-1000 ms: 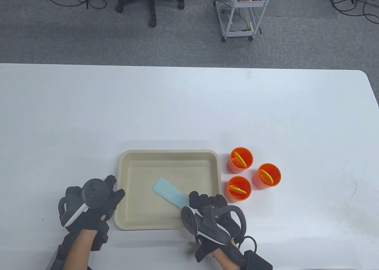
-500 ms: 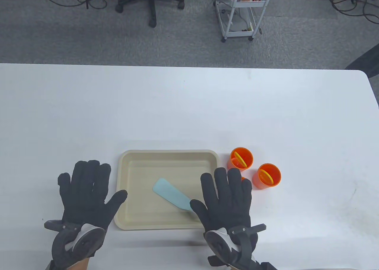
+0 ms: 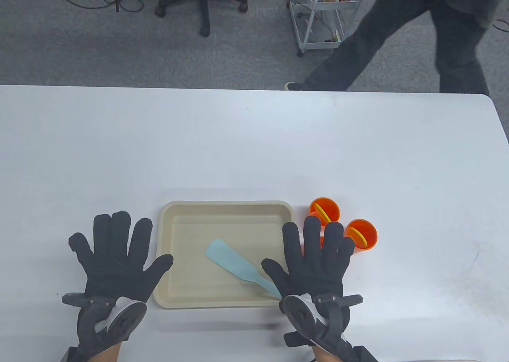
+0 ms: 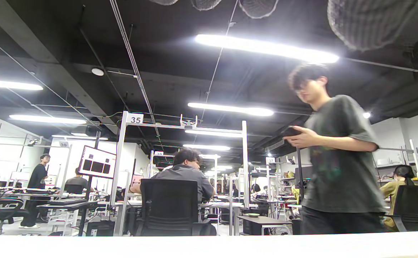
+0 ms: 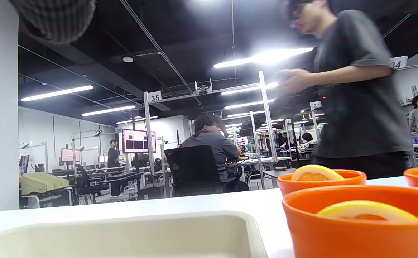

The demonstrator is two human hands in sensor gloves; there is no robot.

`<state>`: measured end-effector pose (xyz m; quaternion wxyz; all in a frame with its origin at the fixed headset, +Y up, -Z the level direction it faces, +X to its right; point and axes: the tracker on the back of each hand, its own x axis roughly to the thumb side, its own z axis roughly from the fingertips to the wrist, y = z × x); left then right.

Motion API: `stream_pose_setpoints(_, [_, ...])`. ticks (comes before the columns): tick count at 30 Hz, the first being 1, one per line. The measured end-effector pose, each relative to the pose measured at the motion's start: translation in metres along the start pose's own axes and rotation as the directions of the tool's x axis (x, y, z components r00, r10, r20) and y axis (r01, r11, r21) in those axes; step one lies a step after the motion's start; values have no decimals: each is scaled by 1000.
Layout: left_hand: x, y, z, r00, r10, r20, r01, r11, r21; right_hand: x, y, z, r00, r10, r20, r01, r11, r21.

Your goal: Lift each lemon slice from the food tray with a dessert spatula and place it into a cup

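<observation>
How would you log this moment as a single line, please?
left hand: open, flat on table | right hand: open | spatula: in tray | slices: in cups

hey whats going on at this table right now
A person in black sensor gloves has both hands flat on the white table, fingers spread and holding nothing: the left hand left of the beige food tray, the right hand at its right edge. The blue dessert spatula lies in the tray, which holds no lemon slices. The orange cups on the right each show a lemon slice inside, so the job looks finished.
</observation>
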<state>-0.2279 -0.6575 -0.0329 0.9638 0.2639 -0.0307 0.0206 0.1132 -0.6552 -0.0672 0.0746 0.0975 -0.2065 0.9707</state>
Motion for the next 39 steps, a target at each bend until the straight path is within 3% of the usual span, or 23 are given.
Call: stream_pose_setpoints(39, [3, -5, -4, 1000, 20, 3, -20, 999, -48, 2, 1, 3, 999, -9, 41, 7, 998, 58])
